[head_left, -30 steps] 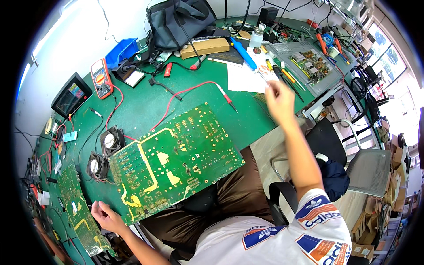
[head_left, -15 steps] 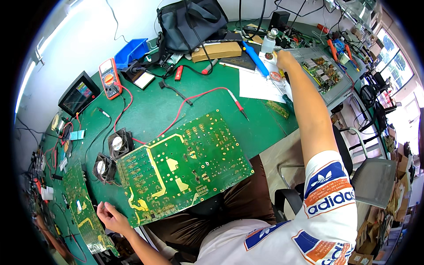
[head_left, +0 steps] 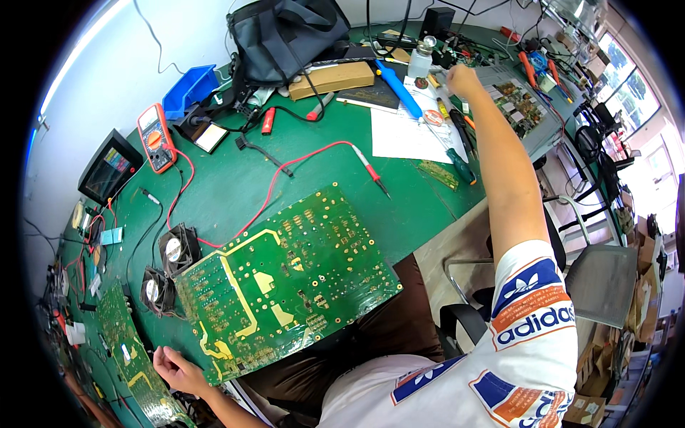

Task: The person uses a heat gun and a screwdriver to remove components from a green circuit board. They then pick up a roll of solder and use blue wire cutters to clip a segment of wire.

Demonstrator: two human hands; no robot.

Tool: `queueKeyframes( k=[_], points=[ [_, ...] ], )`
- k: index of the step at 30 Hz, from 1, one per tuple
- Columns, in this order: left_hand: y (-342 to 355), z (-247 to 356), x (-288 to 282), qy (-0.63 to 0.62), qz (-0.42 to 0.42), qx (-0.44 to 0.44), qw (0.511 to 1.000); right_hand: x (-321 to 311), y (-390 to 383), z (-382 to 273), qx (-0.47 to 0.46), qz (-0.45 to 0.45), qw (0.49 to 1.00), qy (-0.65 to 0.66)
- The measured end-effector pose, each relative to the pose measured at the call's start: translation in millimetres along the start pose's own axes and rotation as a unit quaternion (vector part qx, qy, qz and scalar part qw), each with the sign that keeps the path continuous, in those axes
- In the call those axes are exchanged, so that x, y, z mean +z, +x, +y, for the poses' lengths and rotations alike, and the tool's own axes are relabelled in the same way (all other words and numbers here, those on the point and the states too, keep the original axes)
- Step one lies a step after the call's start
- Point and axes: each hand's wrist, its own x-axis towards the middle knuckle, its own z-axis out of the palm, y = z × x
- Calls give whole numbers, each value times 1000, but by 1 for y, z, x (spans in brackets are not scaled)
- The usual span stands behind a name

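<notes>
A large green circuit board (head_left: pixel 300 264) lies at the near edge of the bench, solder side up, overhanging my lap. My left hand (head_left: pixel 178 371) is beside its lower left corner, fingers loosely curled and apart, nothing visible in them. A second, narrower circuit board (head_left: pixel 132 357) lies just left of that hand. My right arm is stretched to the far right. There my right hand (head_left: pixel 464 82) is closed, near the grey panel and beyond several hand tools; what its fingers hold is hidden. Below it, a green-handled screwdriver (head_left: pixel 460 165) lies partly on white paper (head_left: pixel 399 135).
Two fans (head_left: pixel 178 250) sit left of the large board. A red multimeter probe (head_left: pixel 371 171) lies beyond it, its lead running toward the multimeter (head_left: pixel 155 135). At the back are a black bag (head_left: pixel 285 43), a blue bin (head_left: pixel 189 91) and a glass bottle (head_left: pixel 421 60).
My right hand has shifted right and farther away, uncovering tools at the paper's right side. The whole view has moved slightly. My left hand stays beside the large board.
</notes>
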Motion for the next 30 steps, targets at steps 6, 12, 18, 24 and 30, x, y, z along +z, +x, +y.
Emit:
queueKeyframes(
  k=[6,12,18,24,30],
  points=[
    [2,1,-5,33,12,-2,999,-18,-3,27,0,-44,988,146],
    [2,-7,-2,7,-2,4,1000,10,-9,4,-58,-25,993,98],
    [2,-8,-2,0,-6,10,1000,32,4,-17,67,-70,995,14],
    [2,-8,-6,-3,-4,11,1000,5,-8,-49,60,-123,987,-82],
    [1,-11,-6,-5,-8,27,1000,12,-13,-51,61,-61,996,-31]
  ],
)
